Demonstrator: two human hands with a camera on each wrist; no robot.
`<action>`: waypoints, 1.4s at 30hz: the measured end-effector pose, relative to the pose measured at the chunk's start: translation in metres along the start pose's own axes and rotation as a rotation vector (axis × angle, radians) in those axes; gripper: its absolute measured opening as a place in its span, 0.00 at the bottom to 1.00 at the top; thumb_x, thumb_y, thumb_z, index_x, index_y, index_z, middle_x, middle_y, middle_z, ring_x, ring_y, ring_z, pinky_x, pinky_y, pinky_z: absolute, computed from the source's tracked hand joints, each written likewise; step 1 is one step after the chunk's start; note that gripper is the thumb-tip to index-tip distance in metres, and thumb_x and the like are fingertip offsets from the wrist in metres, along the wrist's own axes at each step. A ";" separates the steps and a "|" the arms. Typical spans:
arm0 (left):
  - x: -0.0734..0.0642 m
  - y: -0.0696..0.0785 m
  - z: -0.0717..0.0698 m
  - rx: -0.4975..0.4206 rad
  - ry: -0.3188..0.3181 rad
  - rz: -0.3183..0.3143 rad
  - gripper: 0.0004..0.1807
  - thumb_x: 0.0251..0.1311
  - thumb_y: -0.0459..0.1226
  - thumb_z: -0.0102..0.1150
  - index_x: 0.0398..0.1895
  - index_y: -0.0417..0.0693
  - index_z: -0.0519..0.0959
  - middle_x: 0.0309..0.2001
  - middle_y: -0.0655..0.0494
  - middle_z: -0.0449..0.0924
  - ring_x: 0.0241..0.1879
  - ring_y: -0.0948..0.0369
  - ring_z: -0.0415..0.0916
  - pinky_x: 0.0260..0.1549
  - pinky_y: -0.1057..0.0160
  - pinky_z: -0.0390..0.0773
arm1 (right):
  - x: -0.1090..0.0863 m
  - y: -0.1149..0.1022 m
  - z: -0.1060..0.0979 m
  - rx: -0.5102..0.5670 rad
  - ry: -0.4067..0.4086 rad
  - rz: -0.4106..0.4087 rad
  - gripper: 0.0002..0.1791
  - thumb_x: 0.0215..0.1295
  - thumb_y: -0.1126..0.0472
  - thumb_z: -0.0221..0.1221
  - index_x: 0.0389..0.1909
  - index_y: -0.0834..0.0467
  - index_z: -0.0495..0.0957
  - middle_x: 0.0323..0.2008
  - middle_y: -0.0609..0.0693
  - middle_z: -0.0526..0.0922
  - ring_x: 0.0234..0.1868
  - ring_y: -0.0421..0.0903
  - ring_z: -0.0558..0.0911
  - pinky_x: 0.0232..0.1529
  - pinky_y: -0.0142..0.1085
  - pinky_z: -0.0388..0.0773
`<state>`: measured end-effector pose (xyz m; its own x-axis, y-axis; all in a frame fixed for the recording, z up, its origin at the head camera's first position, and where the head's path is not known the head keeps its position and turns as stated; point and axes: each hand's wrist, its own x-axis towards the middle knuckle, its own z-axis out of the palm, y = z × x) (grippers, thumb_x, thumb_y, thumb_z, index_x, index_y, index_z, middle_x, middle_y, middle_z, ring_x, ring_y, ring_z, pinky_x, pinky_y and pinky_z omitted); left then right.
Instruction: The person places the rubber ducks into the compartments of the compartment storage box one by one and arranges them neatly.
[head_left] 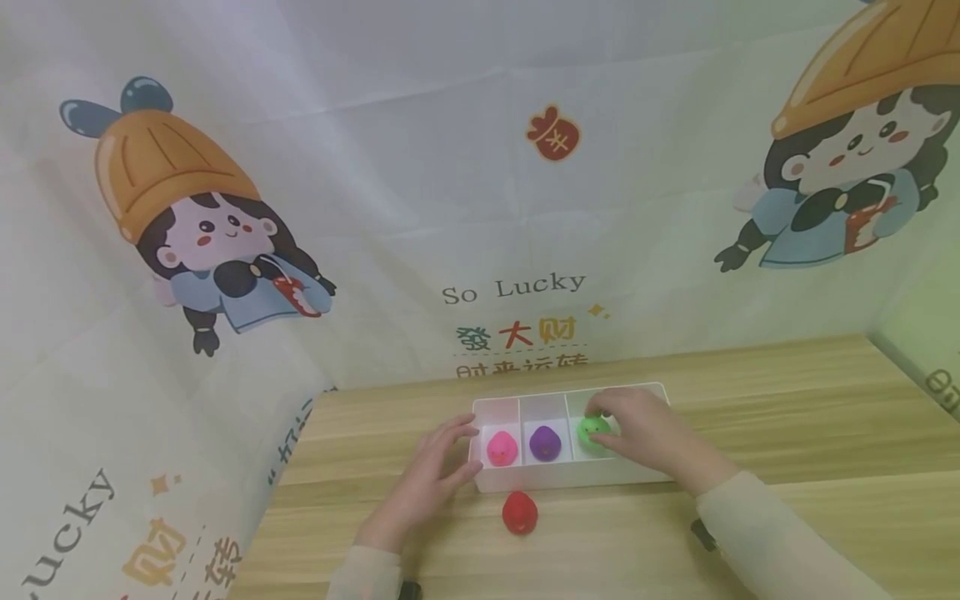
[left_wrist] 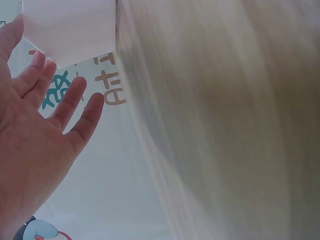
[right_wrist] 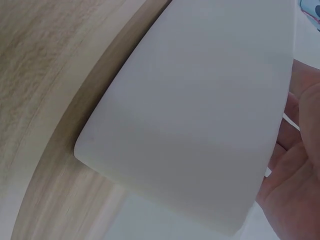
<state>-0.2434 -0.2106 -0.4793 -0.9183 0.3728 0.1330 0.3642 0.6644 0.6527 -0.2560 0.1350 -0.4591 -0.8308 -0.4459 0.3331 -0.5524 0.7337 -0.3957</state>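
We pinch the green toy (head_left: 589, 428) between our right hand's (head_left: 639, 423) thumb and fingertips, inside the tray (head_left: 558, 477), whose end our left hand's (head_left: 433, 468) loosely spread fingers touch, presumably to steady it.

The sleeves (head_left: 780, 537) are plain cream; a small black piece (head_left: 703, 535) shows beside each one; the hands (head_left: 438, 471) (head_left: 647, 427) are bare.

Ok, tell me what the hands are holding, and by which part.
The right hand pinches the green toy by its near and far sides; the left hand just touches the box.
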 end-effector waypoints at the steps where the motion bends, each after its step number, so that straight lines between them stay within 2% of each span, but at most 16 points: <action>1: 0.000 0.000 0.000 0.002 0.001 0.004 0.26 0.70 0.44 0.64 0.69 0.52 0.73 0.80 0.53 0.60 0.80 0.46 0.54 0.77 0.34 0.56 | 0.000 0.001 0.000 -0.003 -0.003 -0.002 0.13 0.56 0.61 0.75 0.41 0.55 0.86 0.39 0.46 0.90 0.44 0.47 0.87 0.51 0.46 0.87; 10: -0.001 0.001 0.000 0.005 -0.008 -0.019 0.26 0.70 0.44 0.64 0.69 0.54 0.73 0.80 0.55 0.59 0.81 0.49 0.53 0.78 0.37 0.56 | 0.003 0.001 0.001 -0.007 -0.030 -0.006 0.11 0.56 0.63 0.74 0.39 0.55 0.86 0.37 0.46 0.90 0.43 0.48 0.88 0.51 0.46 0.87; 27: 0.001 0.000 0.000 -0.005 -0.010 -0.010 0.25 0.70 0.42 0.63 0.69 0.51 0.73 0.80 0.53 0.60 0.80 0.47 0.54 0.77 0.36 0.56 | 0.007 0.004 0.006 -0.067 -0.047 0.035 0.10 0.55 0.61 0.75 0.36 0.54 0.85 0.35 0.45 0.89 0.38 0.46 0.86 0.48 0.46 0.86; 36: -0.001 0.002 0.000 -0.014 -0.002 -0.015 0.25 0.70 0.42 0.64 0.69 0.52 0.73 0.80 0.54 0.60 0.80 0.48 0.53 0.78 0.36 0.56 | 0.008 0.004 0.009 -0.110 -0.037 0.024 0.11 0.53 0.62 0.76 0.35 0.53 0.84 0.33 0.44 0.88 0.36 0.44 0.85 0.48 0.47 0.85; 42: -0.001 0.003 0.000 -0.007 0.000 -0.018 0.26 0.70 0.42 0.64 0.69 0.52 0.73 0.80 0.56 0.60 0.81 0.49 0.53 0.78 0.36 0.56 | 0.010 -0.001 0.005 -0.105 -0.065 0.044 0.11 0.52 0.64 0.75 0.35 0.54 0.84 0.33 0.45 0.87 0.36 0.44 0.84 0.47 0.45 0.85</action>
<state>-0.2414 -0.2090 -0.4781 -0.9247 0.3610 0.1208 0.3464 0.6665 0.6601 -0.2639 0.1277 -0.4597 -0.8585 -0.4419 0.2602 -0.5081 0.8015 -0.3153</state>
